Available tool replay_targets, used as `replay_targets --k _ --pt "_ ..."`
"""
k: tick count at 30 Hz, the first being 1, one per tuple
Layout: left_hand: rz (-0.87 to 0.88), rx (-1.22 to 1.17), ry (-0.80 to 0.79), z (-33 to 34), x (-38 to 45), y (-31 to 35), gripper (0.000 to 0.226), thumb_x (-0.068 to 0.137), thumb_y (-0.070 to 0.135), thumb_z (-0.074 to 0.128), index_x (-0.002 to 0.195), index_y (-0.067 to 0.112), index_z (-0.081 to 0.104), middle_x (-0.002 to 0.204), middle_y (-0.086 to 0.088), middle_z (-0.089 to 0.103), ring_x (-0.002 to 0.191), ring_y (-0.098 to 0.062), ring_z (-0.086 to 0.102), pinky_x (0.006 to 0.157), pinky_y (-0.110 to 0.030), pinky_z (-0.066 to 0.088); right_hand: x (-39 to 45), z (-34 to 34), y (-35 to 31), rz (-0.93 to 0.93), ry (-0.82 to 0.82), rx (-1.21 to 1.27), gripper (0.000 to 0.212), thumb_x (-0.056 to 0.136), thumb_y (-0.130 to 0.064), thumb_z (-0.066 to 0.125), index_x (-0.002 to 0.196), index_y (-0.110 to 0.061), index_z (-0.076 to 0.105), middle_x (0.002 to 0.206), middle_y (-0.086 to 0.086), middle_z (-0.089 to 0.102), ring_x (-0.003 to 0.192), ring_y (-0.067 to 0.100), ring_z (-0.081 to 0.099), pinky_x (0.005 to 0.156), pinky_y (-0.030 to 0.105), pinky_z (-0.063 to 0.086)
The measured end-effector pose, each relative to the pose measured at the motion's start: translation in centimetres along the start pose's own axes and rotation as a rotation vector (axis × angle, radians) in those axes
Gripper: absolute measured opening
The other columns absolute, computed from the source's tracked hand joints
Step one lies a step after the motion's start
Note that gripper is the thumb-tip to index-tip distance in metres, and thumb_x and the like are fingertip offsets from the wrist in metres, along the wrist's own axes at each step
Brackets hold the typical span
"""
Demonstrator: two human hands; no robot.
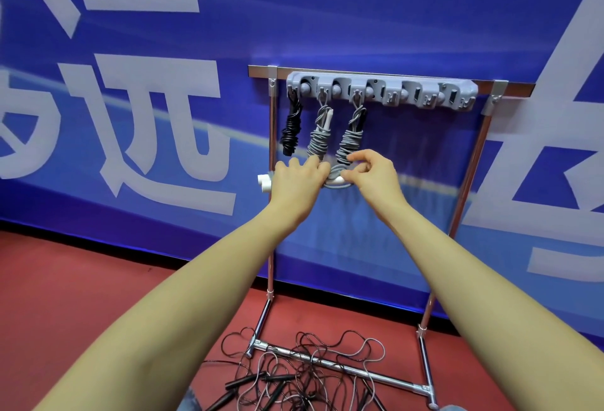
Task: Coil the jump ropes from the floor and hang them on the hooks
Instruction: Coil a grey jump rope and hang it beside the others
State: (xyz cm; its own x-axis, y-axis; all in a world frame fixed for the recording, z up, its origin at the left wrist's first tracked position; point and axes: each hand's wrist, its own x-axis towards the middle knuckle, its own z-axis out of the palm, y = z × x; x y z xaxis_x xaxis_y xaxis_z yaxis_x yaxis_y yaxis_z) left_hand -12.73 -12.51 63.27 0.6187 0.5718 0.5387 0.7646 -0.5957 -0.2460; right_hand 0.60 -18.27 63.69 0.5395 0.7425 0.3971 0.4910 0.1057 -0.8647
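**A:** Start at your feet: the loose ropes [307, 368] lie tangled on the red floor [65, 296] over the rack's base bar [343, 366]. Leave them until this bundle is finished.

**B:** And my hands?

**A:** Your left hand [295, 178] grips the grey rope [336, 178], its white handles [264, 182] sticking out on the left. Your right hand [372, 172] pinches the cord just beside it. Keep the left clamped so the coil can't spring open, and wrap tight with the right.

**B:** Then hang it where?

**A:** Beyond your hands, three bundles hang from the hook strip [382, 90]: the black bundle [291, 129], the middle grey bundle [322, 133], the third bundle [351, 136]. I'd take the next free hook to their right.
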Motion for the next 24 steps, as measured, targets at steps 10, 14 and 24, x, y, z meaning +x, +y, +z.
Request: replay_targets --k 10,14,24 --pt "0.034 -0.026 -0.015 1.0 0.5 0.0 0.039 0.086 0.000 0.054 0.120 0.014 0.040 0.112 -0.005 0.047 0.094 -0.029 0.054 0.063 -0.035 0.031 0.1 -0.1 0.5 -0.098 -0.152 -0.215 0.011 0.090 -0.002 0.054 0.092 -0.013 0.058 0.100 0.001 0.042 0.083 0.011 0.045 0.069 0.018 0.034" --pt "0.081 -0.063 -0.060 1.5 0.8 -0.1 0.038 0.086 0.004 0.056 0.119 0.013 0.041 0.119 -0.006 0.047 0.111 -0.029 0.048 0.090 -0.042 0.038 -0.2 0.1 1.1 -0.080 -0.210 -0.142 0.019 0.090 0.001 0.047 0.094 -0.016 0.054 0.111 0.005 0.057 0.101 0.022 0.053 0.080 0.024 0.041" --pt "0.189 -0.167 -0.096 1.3 0.1 0.0 0.022 0.087 0.019 0.050 0.107 0.013 0.042 0.100 -0.005 0.052 0.082 -0.029 0.056 0.058 -0.033 0.031 -0.5 0.5 1.3 -0.014 -0.083 -0.040 0.018 0.087 0.000 0.050 0.080 -0.017 0.050 0.083 -0.002 0.055 0.072 0.009 0.049 0.060 0.018 0.038"
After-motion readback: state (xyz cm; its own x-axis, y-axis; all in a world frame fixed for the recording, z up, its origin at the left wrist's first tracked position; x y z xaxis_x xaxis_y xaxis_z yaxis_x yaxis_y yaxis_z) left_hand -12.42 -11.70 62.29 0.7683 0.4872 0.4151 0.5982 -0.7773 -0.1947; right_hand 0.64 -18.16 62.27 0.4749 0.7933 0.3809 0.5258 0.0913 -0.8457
